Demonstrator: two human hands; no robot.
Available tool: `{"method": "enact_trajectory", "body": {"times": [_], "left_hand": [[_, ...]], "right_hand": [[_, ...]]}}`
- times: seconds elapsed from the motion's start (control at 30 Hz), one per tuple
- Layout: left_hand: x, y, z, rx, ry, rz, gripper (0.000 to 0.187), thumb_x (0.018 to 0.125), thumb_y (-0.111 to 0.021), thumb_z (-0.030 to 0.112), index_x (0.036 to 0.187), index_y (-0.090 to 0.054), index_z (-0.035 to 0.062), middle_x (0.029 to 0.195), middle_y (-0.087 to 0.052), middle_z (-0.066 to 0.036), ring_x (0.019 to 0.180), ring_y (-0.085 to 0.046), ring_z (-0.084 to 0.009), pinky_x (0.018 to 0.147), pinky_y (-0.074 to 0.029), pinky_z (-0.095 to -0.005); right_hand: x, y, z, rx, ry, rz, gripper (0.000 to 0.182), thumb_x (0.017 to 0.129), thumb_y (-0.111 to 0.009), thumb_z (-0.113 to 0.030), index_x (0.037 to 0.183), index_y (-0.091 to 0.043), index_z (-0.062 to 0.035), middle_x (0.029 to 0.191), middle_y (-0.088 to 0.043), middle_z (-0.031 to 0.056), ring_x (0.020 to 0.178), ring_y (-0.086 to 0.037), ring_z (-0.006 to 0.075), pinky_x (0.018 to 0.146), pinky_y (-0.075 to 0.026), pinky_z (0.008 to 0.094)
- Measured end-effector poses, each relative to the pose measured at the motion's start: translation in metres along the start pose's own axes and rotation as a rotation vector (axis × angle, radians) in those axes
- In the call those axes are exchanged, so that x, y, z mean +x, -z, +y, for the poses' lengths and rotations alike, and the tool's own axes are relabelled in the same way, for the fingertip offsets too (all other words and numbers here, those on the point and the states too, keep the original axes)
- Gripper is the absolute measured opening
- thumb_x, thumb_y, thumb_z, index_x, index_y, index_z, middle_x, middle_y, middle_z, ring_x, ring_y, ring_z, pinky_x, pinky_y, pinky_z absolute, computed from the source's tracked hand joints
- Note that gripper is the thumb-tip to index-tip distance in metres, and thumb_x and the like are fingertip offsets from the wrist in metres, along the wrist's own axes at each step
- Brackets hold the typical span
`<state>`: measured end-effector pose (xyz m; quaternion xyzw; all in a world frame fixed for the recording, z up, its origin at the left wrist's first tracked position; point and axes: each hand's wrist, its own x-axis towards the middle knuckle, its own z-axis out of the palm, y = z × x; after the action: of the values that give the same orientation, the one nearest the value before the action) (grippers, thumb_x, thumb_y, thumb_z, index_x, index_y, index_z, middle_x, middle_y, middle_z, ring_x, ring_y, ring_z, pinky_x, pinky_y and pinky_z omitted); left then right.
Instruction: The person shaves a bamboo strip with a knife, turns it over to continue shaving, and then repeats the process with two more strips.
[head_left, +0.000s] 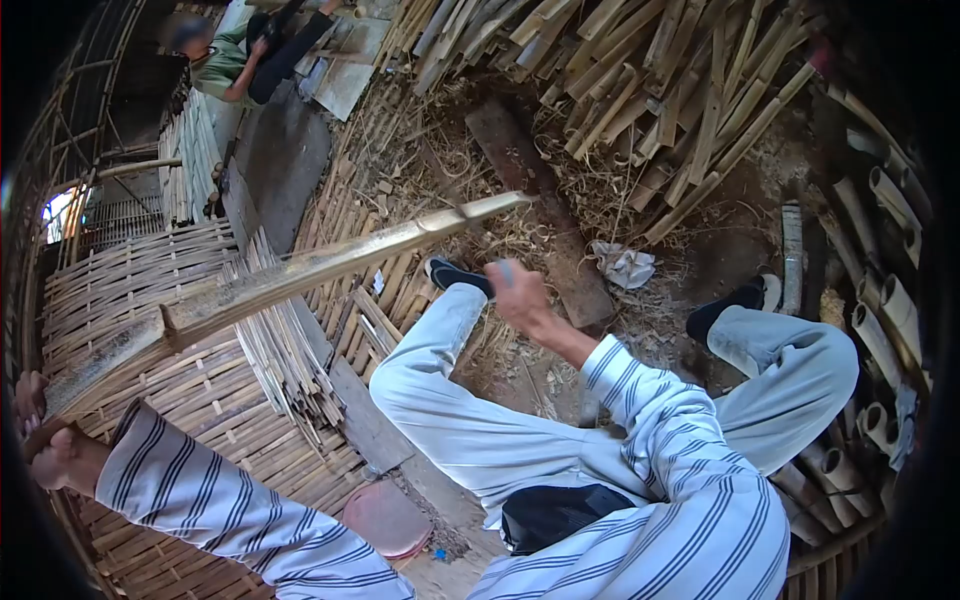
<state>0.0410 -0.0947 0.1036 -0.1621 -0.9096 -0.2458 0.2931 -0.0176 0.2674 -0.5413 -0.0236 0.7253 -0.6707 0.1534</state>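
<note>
A long split bamboo piece [330, 265] slants from the left edge up toward the middle, its pale narrow tip pointing right. My left hand [60, 450] is closed around its near end at the far left, the fingers partly hidden. In front of my knees, my right hand [520, 298] grips the handle of a large knife [445, 180]. Its dark, blurred blade crosses the bamboo near the tip. Beneath that tip, a dark wooden block [575, 265] lies on the ground among curly shavings [600, 170].
Piled bamboo strips [660, 80] fill the upper right, with bamboo tubes [880, 320] along the right side. Woven bamboo matting [200, 400] and a bundle of thin slats [290, 370] lie left. Crumpled paper [625, 265] sits by the block. Another person [235, 70] sits at upper left.
</note>
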Motion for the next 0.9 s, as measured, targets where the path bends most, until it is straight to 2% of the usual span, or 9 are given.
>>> {"method": "enact_trajectory", "body": {"times": [0.1,0.2,0.27,0.33,0.4,0.5,0.67,0.83,0.9], "left_hand": [[0.007,-0.017,0.004,-0.124,0.047,-0.021,0.045,0.064,-0.059,0.022,0.097,-0.048,-0.0073,0.090,-0.048,-0.012,0.085,-0.046,-0.0230,0.075,-0.035,-0.0321],[0.015,-0.029,0.007,-0.228,0.076,-0.033,0.045,0.064,-0.060,0.025,0.095,-0.048,-0.0062,0.089,-0.047,-0.011,0.084,-0.045,-0.0227,0.075,-0.034,-0.0323],[0.022,-0.028,0.005,-0.270,0.098,-0.040,0.046,0.065,-0.060,0.027,0.094,-0.047,-0.0055,0.088,-0.046,-0.010,0.084,-0.045,-0.0226,0.075,-0.034,-0.0325],[0.027,-0.021,0.004,-0.291,0.109,-0.044,0.046,0.065,-0.061,0.029,0.093,-0.047,-0.0047,0.087,-0.044,-0.010,0.083,-0.044,-0.0224,0.074,-0.033,-0.0327],[0.026,-0.015,0.003,-0.346,0.125,-0.042,0.046,0.065,-0.061,0.030,0.092,-0.046,-0.0040,0.087,-0.043,-0.009,0.083,-0.044,-0.0222,0.074,-0.033,-0.0329],[0.024,-0.011,0.006,-0.418,0.133,-0.039,0.047,0.065,-0.062,0.033,0.090,-0.045,-0.0028,0.086,-0.041,-0.009,0.082,-0.043,-0.0219,0.073,-0.032,-0.0331],[0.030,-0.012,0.010,-0.451,0.173,-0.050,0.048,0.066,-0.063,0.038,0.088,-0.044,-0.0010,0.084,-0.039,-0.007,0.081,-0.042,-0.0214,0.072,-0.031,-0.0336],[0.028,-0.004,0.014,-0.526,0.223,-0.026,0.050,0.066,-0.064,0.042,0.085,-0.043,0.0009,0.083,-0.036,-0.006,0.080,-0.040,-0.0209,0.071,-0.030,-0.0340],[0.025,-0.004,0.014,-0.642,0.245,-0.029,0.051,0.066,-0.064,0.044,0.084,-0.042,0.0017,0.082,-0.034,-0.005,0.080,-0.040,-0.0208,0.071,-0.029,-0.0342]], "right_hand": [[-0.013,-0.007,-0.053,0.026,0.308,-0.062,0.027,0.092,-0.061,-0.027,0.082,-0.053,-0.0039,0.053,-0.054,0.0115,0.043,-0.059,0.0234,0.039,-0.046,0.0350],[-0.005,-0.021,-0.032,0.089,0.546,0.119,0.027,0.090,-0.063,-0.028,0.082,-0.053,-0.0041,0.055,-0.056,0.0131,0.045,-0.060,0.0281,0.040,-0.046,0.0377],[-0.003,-0.020,0.029,-0.068,0.270,0.157,0.029,0.093,-0.058,-0.032,0.093,-0.058,-0.0029,0.062,-0.057,0.0212,0.057,-0.063,0.0361,0.049,-0.048,0.0440],[0.016,-0.013,0.088,-0.233,-0.263,0.173,0.042,0.095,-0.050,-0.042,0.089,-0.062,-0.0017,0.068,-0.061,0.0239,0.066,-0.065,0.0384,0.056,-0.049,0.0458],[0.032,0.010,0.144,-0.210,-0.478,0.053,0.056,0.096,-0.041,-0.051,0.088,-0.066,-0.0006,0.075,-0.063,0.0260,0.073,-0.066,0.0399,0.063,-0.049,0.0467],[0.026,0.006,0.116,-0.154,-0.279,0.140,0.058,0.095,-0.040,-0.053,0.083,-0.064,-0.0012,0.078,-0.064,0.0257,0.082,-0.064,0.0449,0.066,-0.048,0.0500],[0.015,-0.011,0.060,-0.123,0.036,0.046,0.041,0.095,-0.052,-0.043,0.093,-0.057,-0.0024,0.070,-0.064,0.0228,0.067,-0.064,0.0440,0.059,-0.049,0.0490],[0.049,0.020,0.134,-0.204,-0.438,0.079,0.054,0.096,-0.044,-0.048,0.094,-0.063,0.0023,0.075,-0.064,0.0257,0.080,-0.063,0.0463,0.068,-0.049,0.0488],[0.044,0.017,0.146,-0.228,-0.271,0.159,0.057,0.096,-0.042,-0.050,0.096,-0.064,0.0027,0.076,-0.064,0.0271,0.082,-0.063,0.0467,0.070,-0.049,0.0482]]}}
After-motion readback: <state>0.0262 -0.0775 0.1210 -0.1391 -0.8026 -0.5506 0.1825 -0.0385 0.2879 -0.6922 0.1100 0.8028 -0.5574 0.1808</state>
